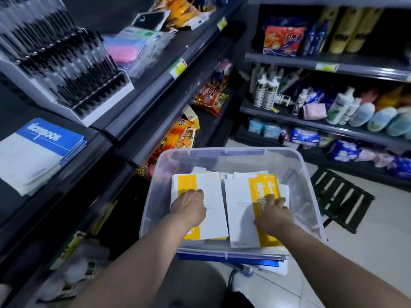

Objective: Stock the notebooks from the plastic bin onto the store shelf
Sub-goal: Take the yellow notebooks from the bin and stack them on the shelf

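Both hands reach down into the clear plastic bin (224, 150); the left hand (189, 206) lies on the left stack of yellow-and-white notebooks (212, 192), its fingers (198, 192) bent down onto the top cover; the right hand (274, 216) lies on the right stack (239, 210), its fingers (270, 198) bent over the yellow band; whether either hand's fingers are grasping or only pressing cannot be told. Well to the left of the left fingers and higher up, a pile of blue notebooks (37, 150) lies on the store shelf (15, 107), with a rack of black pens (66, 70) beyond it.
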Tool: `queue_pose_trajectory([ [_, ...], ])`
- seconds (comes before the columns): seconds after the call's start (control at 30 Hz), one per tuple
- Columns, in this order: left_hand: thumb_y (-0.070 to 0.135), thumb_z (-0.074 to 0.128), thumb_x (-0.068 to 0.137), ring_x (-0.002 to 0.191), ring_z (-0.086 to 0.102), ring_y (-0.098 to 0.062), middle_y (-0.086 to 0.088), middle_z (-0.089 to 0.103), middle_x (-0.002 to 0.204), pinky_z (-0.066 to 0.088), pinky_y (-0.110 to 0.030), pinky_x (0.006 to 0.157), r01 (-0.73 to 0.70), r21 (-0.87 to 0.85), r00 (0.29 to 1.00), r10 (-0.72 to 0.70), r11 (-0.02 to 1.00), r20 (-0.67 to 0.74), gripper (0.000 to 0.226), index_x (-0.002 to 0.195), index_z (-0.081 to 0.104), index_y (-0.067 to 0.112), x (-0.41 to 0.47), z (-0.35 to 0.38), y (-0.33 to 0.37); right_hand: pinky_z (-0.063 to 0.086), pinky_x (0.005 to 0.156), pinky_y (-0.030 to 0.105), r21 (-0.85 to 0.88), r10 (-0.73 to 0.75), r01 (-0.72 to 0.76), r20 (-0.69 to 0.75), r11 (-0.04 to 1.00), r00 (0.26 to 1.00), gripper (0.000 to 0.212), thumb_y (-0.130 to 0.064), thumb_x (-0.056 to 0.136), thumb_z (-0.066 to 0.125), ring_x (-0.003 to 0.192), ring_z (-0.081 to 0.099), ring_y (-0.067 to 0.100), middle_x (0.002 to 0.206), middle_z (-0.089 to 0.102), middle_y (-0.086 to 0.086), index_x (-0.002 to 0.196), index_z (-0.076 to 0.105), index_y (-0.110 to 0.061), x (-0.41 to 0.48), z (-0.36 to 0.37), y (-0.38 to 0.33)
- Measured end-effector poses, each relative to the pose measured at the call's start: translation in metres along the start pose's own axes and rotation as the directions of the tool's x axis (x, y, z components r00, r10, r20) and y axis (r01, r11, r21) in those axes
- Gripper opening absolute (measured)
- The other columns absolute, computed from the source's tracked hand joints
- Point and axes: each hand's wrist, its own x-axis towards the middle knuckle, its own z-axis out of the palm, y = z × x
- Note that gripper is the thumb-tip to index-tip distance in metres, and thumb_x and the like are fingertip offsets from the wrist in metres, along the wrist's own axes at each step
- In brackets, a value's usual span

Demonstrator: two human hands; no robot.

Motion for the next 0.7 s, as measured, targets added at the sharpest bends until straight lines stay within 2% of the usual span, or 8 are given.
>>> queue_pose_trajectory([
  [0.03, 0.021, 0.052, 0.094, 0.125, 0.049, -0.026, -0.006, 0.054, 0.132, 0.046, -0.036, 0.095, 0.000, -0.002, 1.000, 0.000, 1.000, -0.006, 0.037, 0.130, 0.052, 0.014, 0.001, 0.000, 0.000, 0.030, 0.110, 0.039, -0.043, 0.016, -0.017, -0.023, 0.999, 1.000, 0.106, -0.046, 0.083, 0.065, 0.138, 0.026, 0.037, 0.152, 0.011, 0.025, 0.150, -0.004, -0.003, 0.002, 0.000, -0.002],
  [0.13, 0.022, 0.052, 0.094, 0.123, 0.050, -0.025, -0.006, 0.054, 0.131, 0.047, -0.036, 0.094, -0.006, -0.013, 1.000, 0.005, 1.000, -0.019, 0.036, 0.129, 0.053, 0.014, 0.004, 0.000, 0.001, 0.035, 0.105, 0.038, -0.146, 0.025, -0.045, -0.139, 0.988, 0.990, 0.115, -0.056, 0.078, 0.067, 0.132, 0.035, 0.033, 0.146, 0.028, 0.019, 0.150, -0.004, -0.001, 0.003, -0.002, -0.003],
  [0.23, 0.024, 0.052, 0.095, 0.122, 0.050, -0.024, -0.004, 0.054, 0.131, 0.047, -0.036, 0.093, -0.006, -0.023, 1.000, 0.006, 1.000, -0.012, 0.035, 0.129, 0.052, 0.015, 0.006, 0.002, 0.002, 0.036, 0.103, 0.038, -0.123, 0.011, -0.039, -0.217, 0.992, 0.976, 0.117, -0.054, 0.074, 0.072, 0.127, 0.037, 0.031, 0.138, 0.034, 0.017, 0.149, -0.001, -0.003, 0.005, -0.004, -0.001],
  [0.3, 0.024, 0.052, 0.095, 0.121, 0.050, -0.024, -0.004, 0.054, 0.131, 0.048, -0.035, 0.092, 0.000, -0.026, 1.000, -0.001, 1.000, -0.008, 0.035, 0.129, 0.052, 0.015, 0.007, 0.003, 0.002, 0.036, 0.101, 0.039, -0.062, 0.033, -0.050, -0.249, 0.997, 0.968, 0.108, -0.043, 0.077, 0.072, 0.127, 0.036, 0.032, 0.137, 0.034, 0.017, 0.149, 0.001, -0.004, 0.005, -0.005, 0.001],
  [0.37, 0.024, 0.052, 0.095, 0.121, 0.050, -0.023, -0.004, 0.054, 0.131, 0.047, -0.035, 0.091, -0.002, -0.022, 1.000, 0.002, 1.000, -0.007, 0.035, 0.129, 0.052, 0.015, 0.007, 0.004, 0.002, 0.037, 0.101, 0.040, -0.005, 0.049, -0.053, -0.286, 0.999, 0.957, 0.089, -0.027, 0.083, 0.065, 0.127, 0.035, 0.033, 0.135, 0.034, 0.017, 0.148, 0.008, -0.005, 0.004, -0.007, 0.003],
  [0.5, 0.024, 0.052, 0.096, 0.123, 0.049, -0.023, -0.003, 0.052, 0.133, 0.046, -0.035, 0.092, -0.019, -0.020, 1.000, 0.019, 1.000, -0.009, 0.036, 0.130, 0.052, 0.016, 0.008, 0.005, 0.004, 0.038, 0.097, 0.042, 0.169, 0.055, 0.001, -0.329, 0.986, 0.943, 0.052, -0.007, 0.080, 0.056, 0.120, 0.040, 0.036, 0.128, 0.040, 0.017, 0.129, 0.037, -0.006, 0.002, -0.014, 0.002],
  [0.6, 0.026, 0.052, 0.096, 0.125, 0.048, -0.023, -0.003, 0.051, 0.135, 0.046, -0.035, 0.096, -0.039, -0.020, 0.999, 0.039, 0.999, -0.012, 0.037, 0.133, 0.051, 0.017, 0.009, 0.006, 0.008, 0.041, 0.092, 0.043, 0.345, 0.032, 0.070, -0.280, 0.936, 0.959, 0.046, 0.001, 0.081, 0.050, 0.113, 0.050, 0.041, 0.127, 0.042, 0.019, 0.124, 0.034, -0.006, -0.002, -0.013, 0.000],
  [0.7, 0.026, 0.052, 0.097, 0.125, 0.049, -0.023, -0.003, 0.052, 0.135, 0.046, -0.034, 0.096, -0.055, -0.013, 0.998, 0.055, 0.998, -0.018, 0.038, 0.134, 0.051, 0.017, 0.009, 0.007, 0.009, 0.043, 0.088, 0.044, 0.367, 0.005, 0.085, -0.237, 0.926, 0.971, 0.044, -0.003, 0.087, 0.046, 0.110, 0.055, 0.040, 0.127, 0.049, 0.016, 0.126, 0.028, -0.012, -0.005, -0.008, 0.004],
])
